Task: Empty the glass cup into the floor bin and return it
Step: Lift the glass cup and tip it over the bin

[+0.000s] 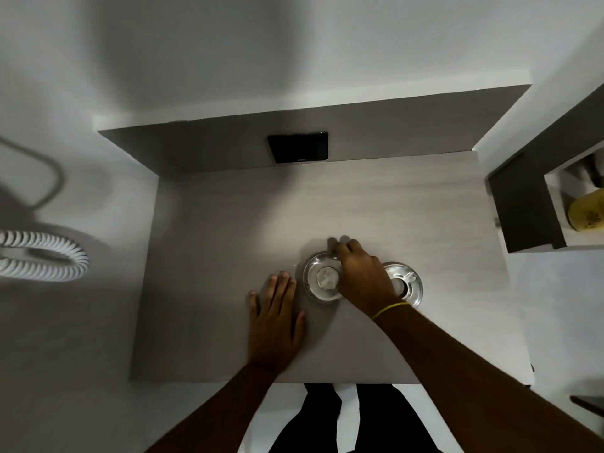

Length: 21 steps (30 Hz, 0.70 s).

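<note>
Since it's glass, the cup (322, 282) is gonna be stiff, smooth and prob a bit slippery, def breakable if it knocks the surface (359, 197) edge or gets dropped near the floor. Looks small w/ a thick base, so likely light enough for one hand. It's sitting upright on the surface, near the front, w/ something pale and crumpled at the bottom (326, 278); can't tell what it is.

Right hand (362, 276) is draped over the cup's right side and far rim, fingers curled around the far edge. Whether that grip is actually clamped on the glass or just resting there, can't tell from this angle. Left hand (276, 317) is flat on the surface just left of the cup, fingers spread, holding nothing.

Second glass thing (407, 282) sits just right, partly under the right wrist, so lifting straight up makes sense to avoid clinking them. Best hold imo: wrap the side wall, not a pinch on the rim. Floor bin isn't clearly visible here.
</note>
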{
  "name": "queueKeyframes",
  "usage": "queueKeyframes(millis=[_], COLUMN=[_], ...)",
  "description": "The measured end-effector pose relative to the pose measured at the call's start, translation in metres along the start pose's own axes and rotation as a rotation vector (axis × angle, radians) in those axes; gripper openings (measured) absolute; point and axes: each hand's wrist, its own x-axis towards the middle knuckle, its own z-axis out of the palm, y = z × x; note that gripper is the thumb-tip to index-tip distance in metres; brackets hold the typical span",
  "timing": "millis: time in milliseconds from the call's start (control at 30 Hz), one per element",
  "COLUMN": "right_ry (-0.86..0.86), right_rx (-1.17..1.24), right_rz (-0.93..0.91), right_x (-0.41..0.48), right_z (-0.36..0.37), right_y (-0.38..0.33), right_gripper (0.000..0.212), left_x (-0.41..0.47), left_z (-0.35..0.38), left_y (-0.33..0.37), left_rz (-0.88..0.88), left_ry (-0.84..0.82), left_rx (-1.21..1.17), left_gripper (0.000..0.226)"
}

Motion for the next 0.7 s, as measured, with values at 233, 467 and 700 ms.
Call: queueKeyframes(millis=[233, 467, 700], right_ry=[0.093, 0.386, 0.730], right_rx=[0.596, 1.003, 1.279], right_rz=[0.074, 0.432, 0.706], right_x=[-0.020, -0.132, -0.279], right_z=[-0.048, -0.089, -0.050], right_y=[0.054, 0.178, 0.290], right_gripper=[0.040, 0.063, 0.060], left_x=[0.065, 0.135, 0.085], left_z=[-0.035, -0.025, 0.060], left_y=[0.036, 0.181, 0.366], left_rz=[0.172, 0.514, 0.866], left_ry=[0.075, -0.039, -0.294], left_rx=[-0.162, -0.158, -0.247], left_gripper=[0.063, 0.064, 0.064])
